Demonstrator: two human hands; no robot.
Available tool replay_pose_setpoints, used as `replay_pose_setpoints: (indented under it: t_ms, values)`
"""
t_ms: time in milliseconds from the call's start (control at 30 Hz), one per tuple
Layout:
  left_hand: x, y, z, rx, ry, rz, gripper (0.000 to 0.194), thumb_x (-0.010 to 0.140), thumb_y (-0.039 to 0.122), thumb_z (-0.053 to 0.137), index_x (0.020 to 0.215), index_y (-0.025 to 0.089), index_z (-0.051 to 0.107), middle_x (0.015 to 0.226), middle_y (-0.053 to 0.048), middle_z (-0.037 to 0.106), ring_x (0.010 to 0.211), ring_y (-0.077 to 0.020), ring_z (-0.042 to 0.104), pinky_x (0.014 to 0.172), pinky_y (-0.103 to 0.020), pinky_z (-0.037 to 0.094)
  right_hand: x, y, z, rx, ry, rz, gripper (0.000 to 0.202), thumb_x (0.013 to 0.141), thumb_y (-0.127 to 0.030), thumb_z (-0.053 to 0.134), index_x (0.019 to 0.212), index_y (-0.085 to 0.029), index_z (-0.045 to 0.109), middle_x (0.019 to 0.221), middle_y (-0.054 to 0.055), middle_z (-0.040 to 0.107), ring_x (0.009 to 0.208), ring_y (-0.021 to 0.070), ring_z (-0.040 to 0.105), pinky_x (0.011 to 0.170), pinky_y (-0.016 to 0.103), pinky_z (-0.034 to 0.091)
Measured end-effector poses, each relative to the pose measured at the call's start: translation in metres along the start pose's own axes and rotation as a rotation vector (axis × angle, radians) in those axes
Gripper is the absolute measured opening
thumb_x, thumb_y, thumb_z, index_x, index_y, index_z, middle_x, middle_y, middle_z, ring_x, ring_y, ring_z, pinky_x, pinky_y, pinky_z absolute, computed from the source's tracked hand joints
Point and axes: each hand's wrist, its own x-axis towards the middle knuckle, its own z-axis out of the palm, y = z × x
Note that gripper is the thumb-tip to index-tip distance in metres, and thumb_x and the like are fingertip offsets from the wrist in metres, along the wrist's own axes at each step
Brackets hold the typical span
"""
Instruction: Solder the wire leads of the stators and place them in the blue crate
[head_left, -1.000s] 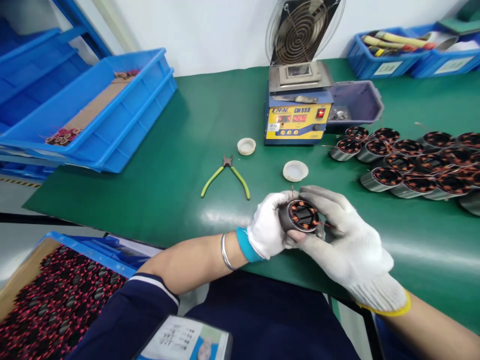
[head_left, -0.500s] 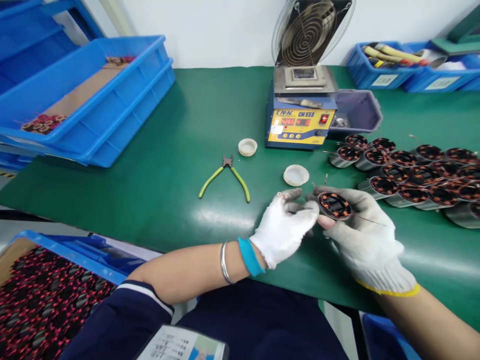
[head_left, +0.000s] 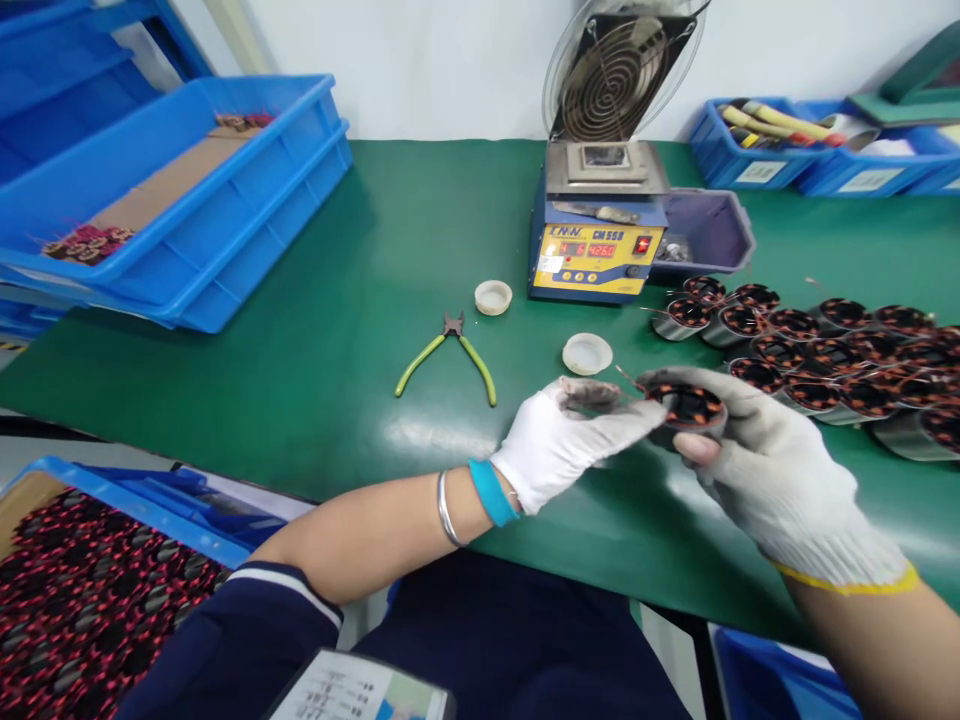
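Observation:
In the head view my right hand point(head_left: 772, 460), in a white glove with bare thumb tip, is closed around a motor stator point(head_left: 691, 405). Its copper-wound end faces up, and a loose wire point(head_left: 628, 378) sticks out at the left. My left hand point(head_left: 574, 435), also gloved, has its thumb against the stator's left side. Its other fingers curl close to the wire, partly hidden behind the thumb. Beyond the hands lies a shallow white cap point(head_left: 587, 354). Farther left are a second white cap point(head_left: 493, 297) and green-handled cutting pliers point(head_left: 450, 355), spread on the table.
Several finished-looking stators point(head_left: 832, 355) stand in rows at the right. Behind stands a solder pot point(head_left: 596, 255) with a fan point(head_left: 611, 85) above and a purple bin point(head_left: 709, 235) beside it. Blue crates point(head_left: 247, 215) are at the left; another crate point(head_left: 150, 510) of red-wired parts sits below.
My right hand has shifted right with the stator and turned it slightly. My left thumb now reaches across the stator's left rim. The pliers and caps stay put.

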Motion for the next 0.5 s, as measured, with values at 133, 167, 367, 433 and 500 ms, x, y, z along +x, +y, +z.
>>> replay_pose_setpoints:
  t_ms: [133, 167, 367, 433, 500]
  values:
    - [-0.004, -0.014, -0.005, 0.305, -0.143, -0.063, 0.054, 0.061, 0.034, 0.085, 0.104, 0.017, 0.058, 0.091, -0.004, 0.064, 0.075, -0.0141, 0.062, 0.077, -0.034, 0.053, 0.027, -0.007, -0.001, -0.158, 0.129, 0.035, 0.072, 0.054, -0.039, 0.074, 0.122, -0.019, 0.063, 0.066, -0.003, 0.056, 0.058, 0.011, 0.052, 0.056, 0.025, 0.047]
    - [-0.005, -0.016, -0.006, 0.382, -0.203, -0.063, 0.062, 0.06, 0.037, 0.085, 0.112, 0.018, 0.057, 0.093, -0.003, 0.064, 0.074, -0.0136, 0.062, 0.076, -0.033, 0.054, 0.034, -0.009, 0.0, -0.241, 0.145, 0.044, 0.073, 0.055, -0.039, 0.072, 0.125, -0.018, 0.062, 0.071, -0.001, 0.059, 0.063, 0.0117, 0.054, 0.063, 0.026, 0.05]
    - [-0.01, -0.014, -0.013, 0.644, -0.401, -0.03, 0.069, 0.066, 0.046, 0.078, 0.126, 0.021, 0.055, 0.103, -0.003, 0.064, 0.076, -0.0143, 0.062, 0.074, -0.03, 0.055, 0.059, -0.014, 0.012, -0.614, 0.137, 0.143, 0.066, 0.06, -0.039, 0.072, 0.123, -0.019, 0.064, 0.099, 0.006, 0.069, 0.089, 0.0212, 0.064, 0.091, 0.037, 0.05]
    - [-0.009, -0.012, -0.014, 0.716, -0.439, -0.015, 0.068, 0.067, 0.047, 0.075, 0.127, 0.022, 0.055, 0.104, -0.002, 0.065, 0.079, -0.0151, 0.062, 0.078, -0.031, 0.055, 0.061, -0.016, 0.014, -0.683, 0.135, 0.154, 0.063, 0.059, -0.042, 0.073, 0.118, -0.02, 0.067, 0.098, 0.007, 0.07, 0.09, 0.0246, 0.065, 0.091, 0.041, 0.049]
    - [-0.009, -0.012, -0.014, 0.762, -0.461, -0.004, 0.068, 0.068, 0.048, 0.074, 0.129, 0.023, 0.054, 0.106, -0.002, 0.065, 0.081, -0.0157, 0.062, 0.08, -0.031, 0.055, 0.062, -0.016, 0.014, -0.733, 0.131, 0.148, 0.061, 0.059, -0.045, 0.072, 0.115, -0.021, 0.068, 0.098, 0.007, 0.071, 0.092, 0.0267, 0.065, 0.092, 0.044, 0.049]
